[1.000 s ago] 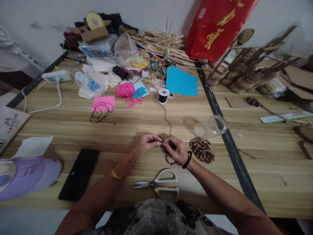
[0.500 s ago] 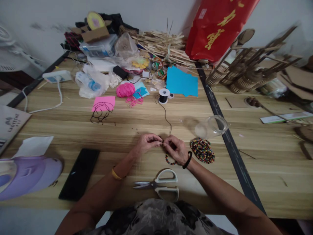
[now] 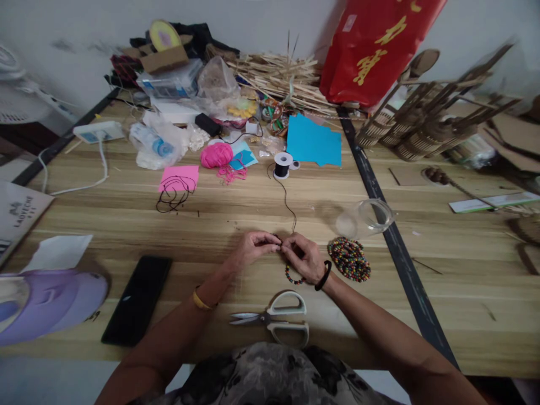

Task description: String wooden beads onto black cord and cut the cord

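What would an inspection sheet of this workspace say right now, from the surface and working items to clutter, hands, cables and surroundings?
Surface: wood-grain table, small dark scraps scattered on it.
Job's things: black thread runs from the spool toward the hands; beaded string by the right hand; bead pile farther right; scissors nearer the body, blades slightly apart.
Clutter: pink yarn, blue sheets and plastic bags toward the back; phone at left.
Hands: left and right close together, fingertips pinched; what they grip is too small to tell.
Cables: white cable at the power strip.
Surroundings: red bag against the wall; co-workers: nothing seen.
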